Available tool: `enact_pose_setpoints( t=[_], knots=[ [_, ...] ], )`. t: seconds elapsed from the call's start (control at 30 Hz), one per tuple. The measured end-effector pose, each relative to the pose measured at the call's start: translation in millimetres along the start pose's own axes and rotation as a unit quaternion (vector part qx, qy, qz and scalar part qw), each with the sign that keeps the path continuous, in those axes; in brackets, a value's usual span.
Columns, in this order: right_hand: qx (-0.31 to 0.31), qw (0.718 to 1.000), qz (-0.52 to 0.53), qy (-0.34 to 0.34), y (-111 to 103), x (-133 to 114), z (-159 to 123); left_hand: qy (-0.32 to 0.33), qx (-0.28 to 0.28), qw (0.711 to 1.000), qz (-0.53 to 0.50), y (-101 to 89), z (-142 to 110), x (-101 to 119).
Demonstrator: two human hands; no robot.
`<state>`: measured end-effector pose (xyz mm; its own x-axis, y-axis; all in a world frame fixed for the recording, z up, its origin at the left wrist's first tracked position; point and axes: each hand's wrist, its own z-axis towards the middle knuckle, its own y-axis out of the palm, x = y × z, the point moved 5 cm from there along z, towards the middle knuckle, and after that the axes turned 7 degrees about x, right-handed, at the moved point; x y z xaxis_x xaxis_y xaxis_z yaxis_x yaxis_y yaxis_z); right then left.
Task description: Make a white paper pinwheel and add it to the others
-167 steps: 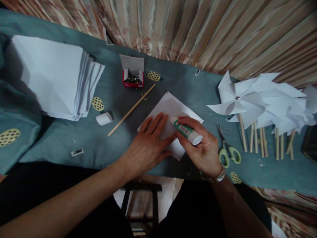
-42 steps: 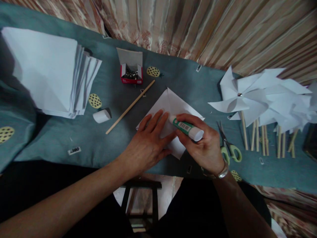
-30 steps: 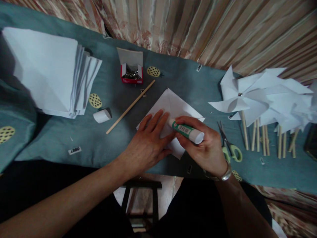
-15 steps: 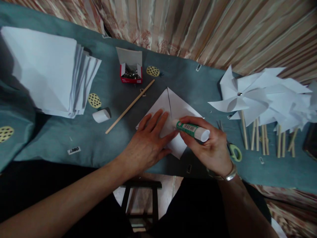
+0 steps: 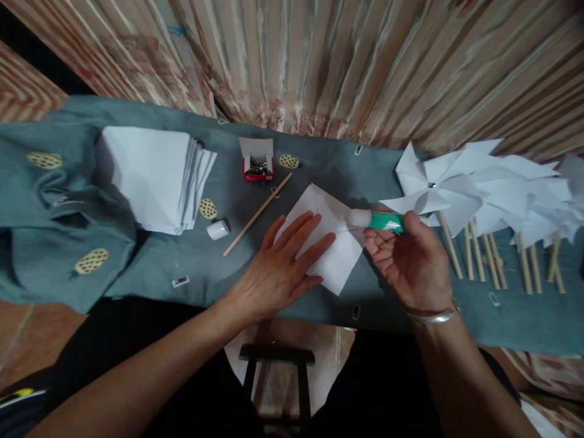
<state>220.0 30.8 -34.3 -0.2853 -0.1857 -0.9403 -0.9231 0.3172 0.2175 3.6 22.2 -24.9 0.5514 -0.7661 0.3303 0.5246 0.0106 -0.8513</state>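
A white square of paper [image 5: 341,260] with crease or cut lines lies turned like a diamond in front of me. My left hand [image 5: 278,267] rests on its left part, fingers spread and flat. My right hand [image 5: 413,261] grips a green-and-white glue stick [image 5: 383,221] between thumb and fingers, at the paper's right corner. The stick lies level, its pale end pointing left over the sheet; whether it touches the paper I cannot tell. Left of the paper are a wooden stick [image 5: 258,214] and a small white cap [image 5: 218,230].
A stack of white paper [image 5: 146,176] lies at the left. An open red box [image 5: 258,177] of small metal fasteners stands toward the back. Several white paper pinwheels [image 5: 449,176] on wooden sticks overlap at the right. A pleated curtain [image 5: 292,67] hangs behind the table.
My right hand has moved right with the glue stick, from the paper's middle to its right corner, and turned palm-up. My left hand stays on the paper. The view has shifted.
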Motion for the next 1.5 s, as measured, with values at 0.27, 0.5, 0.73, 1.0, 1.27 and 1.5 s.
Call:
enact_pose_setpoints(
  t=[0.27,0.5,0.73,1.0,1.27,1.5],
  knots=[
    [-0.035,0.998,0.045,0.038,11,12,-4,-0.204,0.040,0.977,0.053,-75.1,-33,-85],
    [-0.039,0.995,0.067,0.060,18,15,-7,-0.280,-0.021,0.960,0.021,-74.9,-55,-111],
    [-0.065,0.992,0.073,0.084,27,18,-15,-0.289,0.068,0.942,-0.157,-71.6,-31,-63],
    [-0.098,0.984,0.112,0.097,42,18,-30,-0.377,0.056,0.829,-0.409,-31.8,-22,-27],
    [-0.127,0.979,0.106,0.116,47,19,-35,-0.369,0.063,0.839,-0.395,-34.5,-20,-26],
    [-0.119,0.982,0.084,0.123,50,18,-36,-0.392,0.080,0.817,-0.415,-33.3,-22,-28]
  ],
)
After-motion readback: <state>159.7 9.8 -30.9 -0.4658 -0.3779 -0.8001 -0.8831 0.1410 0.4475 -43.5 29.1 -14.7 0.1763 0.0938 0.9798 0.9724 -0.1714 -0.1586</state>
